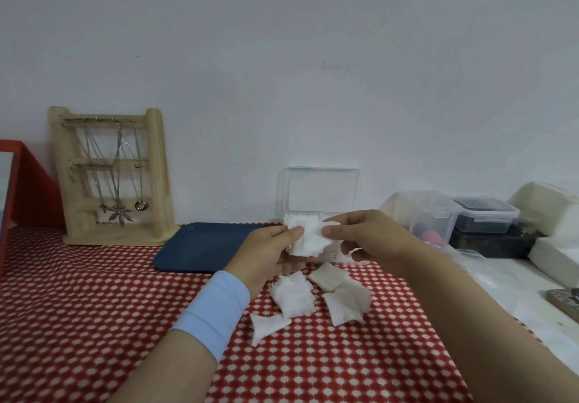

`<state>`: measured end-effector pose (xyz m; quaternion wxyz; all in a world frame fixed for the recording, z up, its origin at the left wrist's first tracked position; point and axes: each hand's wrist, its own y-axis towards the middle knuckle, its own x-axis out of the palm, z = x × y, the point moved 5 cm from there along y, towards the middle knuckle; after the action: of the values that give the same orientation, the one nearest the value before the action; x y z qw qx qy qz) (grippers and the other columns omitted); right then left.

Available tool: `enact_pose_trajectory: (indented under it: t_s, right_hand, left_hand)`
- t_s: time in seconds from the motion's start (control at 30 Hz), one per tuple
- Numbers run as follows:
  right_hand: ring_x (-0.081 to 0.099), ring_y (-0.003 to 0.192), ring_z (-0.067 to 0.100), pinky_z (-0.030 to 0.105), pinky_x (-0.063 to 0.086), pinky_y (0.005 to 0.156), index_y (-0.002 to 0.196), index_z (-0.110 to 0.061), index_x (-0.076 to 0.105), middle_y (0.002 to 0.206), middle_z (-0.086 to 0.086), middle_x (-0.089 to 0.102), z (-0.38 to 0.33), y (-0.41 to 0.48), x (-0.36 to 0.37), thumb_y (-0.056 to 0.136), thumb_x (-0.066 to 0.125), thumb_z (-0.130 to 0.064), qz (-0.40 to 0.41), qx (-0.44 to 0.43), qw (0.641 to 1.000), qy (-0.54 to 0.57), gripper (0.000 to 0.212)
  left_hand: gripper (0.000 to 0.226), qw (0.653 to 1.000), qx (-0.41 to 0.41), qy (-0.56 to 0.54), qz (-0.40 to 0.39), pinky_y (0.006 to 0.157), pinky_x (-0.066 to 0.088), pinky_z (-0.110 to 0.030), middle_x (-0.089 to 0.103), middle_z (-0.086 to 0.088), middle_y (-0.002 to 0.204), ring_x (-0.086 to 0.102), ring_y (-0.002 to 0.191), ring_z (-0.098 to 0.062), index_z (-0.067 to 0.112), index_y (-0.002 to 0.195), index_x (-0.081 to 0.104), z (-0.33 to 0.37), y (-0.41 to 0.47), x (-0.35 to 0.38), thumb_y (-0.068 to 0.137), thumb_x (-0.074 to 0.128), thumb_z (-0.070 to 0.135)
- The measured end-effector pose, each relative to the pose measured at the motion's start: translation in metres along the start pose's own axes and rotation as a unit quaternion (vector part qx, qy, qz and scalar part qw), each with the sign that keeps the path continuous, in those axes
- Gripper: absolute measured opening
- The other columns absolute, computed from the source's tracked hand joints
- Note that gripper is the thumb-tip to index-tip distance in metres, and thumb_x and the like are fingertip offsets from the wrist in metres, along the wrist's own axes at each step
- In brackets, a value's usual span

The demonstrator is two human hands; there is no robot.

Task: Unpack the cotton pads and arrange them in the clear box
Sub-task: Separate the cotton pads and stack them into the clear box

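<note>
Head view: loose cotton pads (294,297) scattered nearest on the checkered counter (94,324). Above them, left grip (266,252) and right grip (366,236), both pinching one stack of pads (308,236). Behind, clear box (322,189), lid upright.

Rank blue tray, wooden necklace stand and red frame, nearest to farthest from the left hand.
1. Blue tray, just left of the left hand.
2. Wooden necklace stand, farther left, by the wall.
3. Red frame, far left edge.
</note>
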<state>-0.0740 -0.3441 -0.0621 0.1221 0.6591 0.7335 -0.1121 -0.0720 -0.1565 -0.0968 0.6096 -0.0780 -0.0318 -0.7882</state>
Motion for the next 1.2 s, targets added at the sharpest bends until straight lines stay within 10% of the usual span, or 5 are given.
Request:
enact_pose_trajectory:
  t_s: [0.4, 0.6, 0.8, 1.2]
  right_hand:
    - [0.073, 0.064, 0.015, 0.026, 0.06, 0.059, 0.091, -0.008, 0.076, 0.082, 0.001, 0.077, -0.013, -0.003, -0.016, 0.091, 0.075, -0.019, 0.184, -0.071, 0.98, 0.003, 0.012]
    - [0.062, 0.054, 0.013, 0.022, 0.044, 0.051, 0.079, -0.011, 0.07, 0.066, -0.007, 0.069, -0.027, -0.012, 0.006, 0.096, 0.068, -0.024, 0.038, -0.109, 0.993, -0.024, 0.022]
    - [0.054, 0.04, -0.004, 0.01, 0.039, 0.047, 0.083, -0.022, 0.072, 0.063, -0.006, 0.068, -0.022, -0.003, 0.01, 0.091, 0.073, -0.033, 0.118, -0.126, 0.965, -0.197, 0.015]
    - [0.068, 0.079, 0.008, 0.023, 0.051, 0.07, 0.111, -0.025, 0.067, 0.097, -0.01, 0.07, -0.014, -0.002, 0.011, 0.088, 0.07, -0.047, 0.13, -0.081, 0.968, -0.2, 0.031]
  left_hand:
    - [0.017, 0.996, 0.018, -0.022, 0.086, 0.073, 0.063, -0.031, 0.078, -0.013, 0.106, 0.078, 0.084, -0.027, 0.004, 0.108, 0.074, -0.001, 0.002, -0.01, 0.097, 0.068, 0.016]
    - [0.016, 0.998, 0.013, -0.026, 0.058, 0.071, 0.063, -0.029, 0.079, -0.012, 0.103, 0.078, 0.085, -0.026, 0.006, 0.105, 0.076, -0.002, 0.0, -0.003, 0.096, 0.069, 0.016]
    - [0.022, 0.999, 0.005, -0.047, 0.022, 0.074, 0.063, -0.029, 0.078, -0.016, 0.106, 0.077, 0.092, -0.031, 0.003, 0.112, 0.074, 0.001, -0.002, 0.002, 0.099, 0.065, 0.019]
    - [0.03, 0.999, 0.007, -0.039, -0.008, 0.081, 0.063, -0.033, 0.077, -0.015, 0.11, 0.076, 0.097, -0.029, 0.004, 0.117, 0.072, 0.005, -0.003, 0.006, 0.095, 0.069, 0.024]
